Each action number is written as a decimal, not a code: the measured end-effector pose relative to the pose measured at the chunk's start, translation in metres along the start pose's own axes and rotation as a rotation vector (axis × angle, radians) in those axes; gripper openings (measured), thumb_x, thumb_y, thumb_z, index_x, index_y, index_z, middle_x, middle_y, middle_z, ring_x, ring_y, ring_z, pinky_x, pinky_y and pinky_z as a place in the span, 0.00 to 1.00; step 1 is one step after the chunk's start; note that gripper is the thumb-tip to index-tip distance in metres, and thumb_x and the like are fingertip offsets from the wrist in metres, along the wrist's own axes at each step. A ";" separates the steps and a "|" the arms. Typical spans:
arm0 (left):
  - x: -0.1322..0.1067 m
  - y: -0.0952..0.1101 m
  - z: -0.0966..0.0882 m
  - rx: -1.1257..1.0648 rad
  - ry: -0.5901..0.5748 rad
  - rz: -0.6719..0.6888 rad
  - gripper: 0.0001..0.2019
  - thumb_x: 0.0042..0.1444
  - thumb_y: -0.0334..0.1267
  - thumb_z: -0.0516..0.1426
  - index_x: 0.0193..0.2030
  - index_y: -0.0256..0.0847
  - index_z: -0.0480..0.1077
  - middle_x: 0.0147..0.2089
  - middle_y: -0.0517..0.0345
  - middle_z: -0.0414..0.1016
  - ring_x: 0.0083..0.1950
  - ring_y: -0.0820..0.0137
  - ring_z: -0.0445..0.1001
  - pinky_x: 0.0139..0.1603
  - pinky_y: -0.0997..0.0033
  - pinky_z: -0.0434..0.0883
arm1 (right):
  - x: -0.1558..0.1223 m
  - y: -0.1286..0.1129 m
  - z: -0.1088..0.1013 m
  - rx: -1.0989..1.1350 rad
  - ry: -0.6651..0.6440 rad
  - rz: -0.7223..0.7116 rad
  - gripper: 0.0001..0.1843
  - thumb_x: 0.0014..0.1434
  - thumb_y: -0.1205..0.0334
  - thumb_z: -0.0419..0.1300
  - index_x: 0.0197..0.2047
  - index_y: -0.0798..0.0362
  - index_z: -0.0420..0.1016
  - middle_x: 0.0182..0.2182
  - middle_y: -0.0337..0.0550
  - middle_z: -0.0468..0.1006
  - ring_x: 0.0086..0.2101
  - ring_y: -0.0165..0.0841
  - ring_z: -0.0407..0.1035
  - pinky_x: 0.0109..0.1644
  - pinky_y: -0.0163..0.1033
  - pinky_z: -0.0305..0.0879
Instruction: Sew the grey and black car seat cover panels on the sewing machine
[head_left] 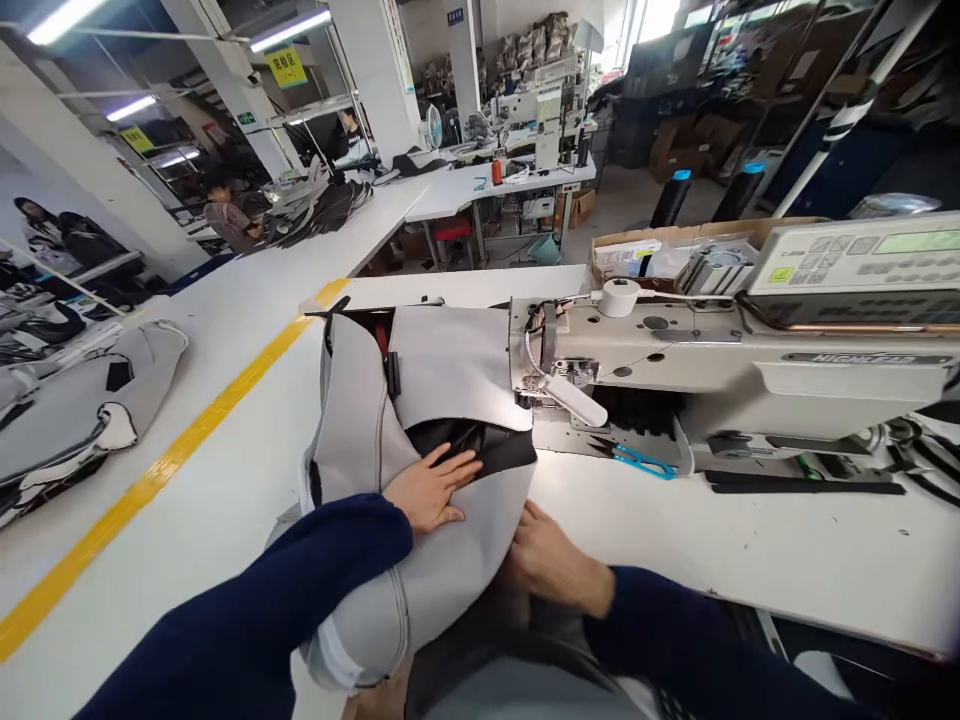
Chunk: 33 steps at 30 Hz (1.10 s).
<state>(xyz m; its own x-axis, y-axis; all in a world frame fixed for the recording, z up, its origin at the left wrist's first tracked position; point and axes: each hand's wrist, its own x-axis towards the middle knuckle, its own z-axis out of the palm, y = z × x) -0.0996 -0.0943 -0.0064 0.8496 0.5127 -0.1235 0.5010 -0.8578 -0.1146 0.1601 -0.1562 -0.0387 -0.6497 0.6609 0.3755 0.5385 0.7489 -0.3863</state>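
A large grey padded cover with black panels [442, 380] lies on the white table in front of me, reaching up to the head of the sewing machine [675, 360]. My left hand [431, 488] rests flat on it, fingers stretched toward a black panel [487, 445]. My right hand [544, 560] sits at the cover's near right edge, fingers curled down over the fabric. Both arms wear dark blue sleeves.
Blue-handled scissors [641, 462] lie on the table under the machine arm, and a control panel [862, 265] sits on top. A yellow stripe [187, 440] crosses the table at left. More grey covers [82, 400] lie far left. Other workers sit behind.
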 end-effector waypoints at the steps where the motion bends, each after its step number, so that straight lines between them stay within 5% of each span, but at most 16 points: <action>1: 0.002 -0.002 -0.003 0.016 -0.005 -0.009 0.29 0.66 0.56 0.44 0.67 0.41 0.58 0.71 0.55 0.51 0.72 0.62 0.45 0.69 0.55 0.45 | -0.005 0.009 -0.005 -0.039 0.013 -0.005 0.07 0.61 0.64 0.56 0.42 0.53 0.74 0.40 0.49 0.76 0.43 0.39 0.69 0.49 0.48 0.68; 4: 0.017 -0.008 -0.017 0.033 -0.036 -0.042 0.32 0.64 0.58 0.46 0.69 0.43 0.55 0.72 0.57 0.48 0.70 0.58 0.49 0.62 0.58 0.56 | -0.006 0.037 -0.020 -0.222 0.066 0.060 0.20 0.58 0.68 0.55 0.55 0.58 0.68 0.52 0.60 0.71 0.52 0.49 0.64 0.53 0.56 0.64; 7: 0.033 -0.020 -0.023 0.027 -0.065 -0.139 0.31 0.63 0.58 0.47 0.69 0.45 0.54 0.71 0.56 0.49 0.63 0.57 0.61 0.51 0.62 0.63 | 0.022 0.054 -0.015 -0.333 -0.038 0.031 0.28 0.55 0.69 0.56 0.60 0.61 0.65 0.57 0.63 0.67 0.58 0.53 0.59 0.60 0.61 0.55; 11: 0.042 -0.045 -0.020 -0.014 -0.079 -0.281 0.20 0.67 0.44 0.46 0.63 0.46 0.64 0.66 0.59 0.61 0.58 0.63 0.67 0.56 0.62 0.62 | 0.063 0.053 0.019 -0.414 -0.122 0.021 0.20 0.57 0.74 0.53 0.52 0.64 0.73 0.53 0.66 0.72 0.52 0.50 0.67 0.54 0.55 0.64; 15: 0.051 -0.058 -0.025 -0.058 -0.016 -0.436 0.18 0.67 0.42 0.44 0.52 0.45 0.73 0.56 0.56 0.73 0.54 0.63 0.71 0.55 0.60 0.63 | 0.055 0.045 0.032 -0.429 -0.106 0.001 0.17 0.56 0.75 0.54 0.47 0.65 0.76 0.50 0.66 0.74 0.51 0.49 0.69 0.56 0.54 0.64; 18: 0.056 -0.049 -0.035 -0.071 0.033 -0.288 0.18 0.67 0.42 0.44 0.49 0.43 0.75 0.54 0.52 0.74 0.50 0.63 0.72 0.52 0.60 0.65 | 0.034 0.046 0.025 -0.456 -0.047 -0.029 0.15 0.55 0.74 0.54 0.45 0.66 0.77 0.49 0.66 0.75 0.50 0.49 0.70 0.59 0.55 0.60; 21: 0.058 -0.040 -0.049 -0.040 0.100 0.015 0.17 0.67 0.35 0.45 0.56 0.45 0.69 0.59 0.51 0.69 0.57 0.65 0.67 0.56 0.60 0.61 | 0.026 0.048 0.022 -0.416 0.017 -0.021 0.15 0.53 0.76 0.54 0.43 0.66 0.76 0.50 0.68 0.74 0.52 0.50 0.68 0.58 0.56 0.60; 23: 0.066 -0.042 -0.057 0.018 0.136 0.048 0.19 0.66 0.29 0.44 0.59 0.45 0.66 0.62 0.50 0.66 0.62 0.64 0.62 0.60 0.58 0.58 | 0.028 0.051 0.024 -0.339 0.045 0.003 0.15 0.52 0.77 0.52 0.41 0.65 0.76 0.52 0.68 0.72 0.55 0.50 0.65 0.58 0.56 0.61; 27: 0.103 -0.059 -0.060 0.011 0.150 -0.223 0.15 0.67 0.33 0.44 0.46 0.37 0.71 0.48 0.47 0.72 0.51 0.64 0.68 0.50 0.63 0.64 | 0.035 0.060 0.024 -0.138 0.099 0.025 0.21 0.47 0.80 0.47 0.40 0.60 0.74 0.54 0.61 0.72 0.57 0.45 0.63 0.60 0.55 0.60; 30: 0.127 -0.066 -0.054 -0.080 0.225 -0.471 0.19 0.69 0.42 0.42 0.39 0.37 0.71 0.38 0.50 0.72 0.42 0.66 0.69 0.40 0.67 0.65 | 0.034 0.065 0.017 0.025 0.111 0.054 0.23 0.43 0.80 0.46 0.39 0.57 0.72 0.43 0.53 0.78 0.49 0.40 0.69 0.58 0.48 0.63; 33: 0.130 -0.062 -0.047 -0.097 0.264 -0.473 0.18 0.69 0.40 0.42 0.38 0.37 0.70 0.37 0.52 0.72 0.41 0.66 0.68 0.39 0.67 0.63 | 0.031 0.063 0.009 0.125 0.145 0.160 0.21 0.43 0.80 0.45 0.37 0.53 0.70 0.38 0.49 0.75 0.42 0.38 0.69 0.49 0.43 0.67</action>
<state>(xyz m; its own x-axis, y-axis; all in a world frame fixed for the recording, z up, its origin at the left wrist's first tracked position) -0.0126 0.0240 0.0311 0.5339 0.8277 0.1727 0.8408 -0.5414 -0.0048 0.1687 -0.0890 -0.0589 -0.4727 0.7775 0.4147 0.5522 0.6281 -0.5483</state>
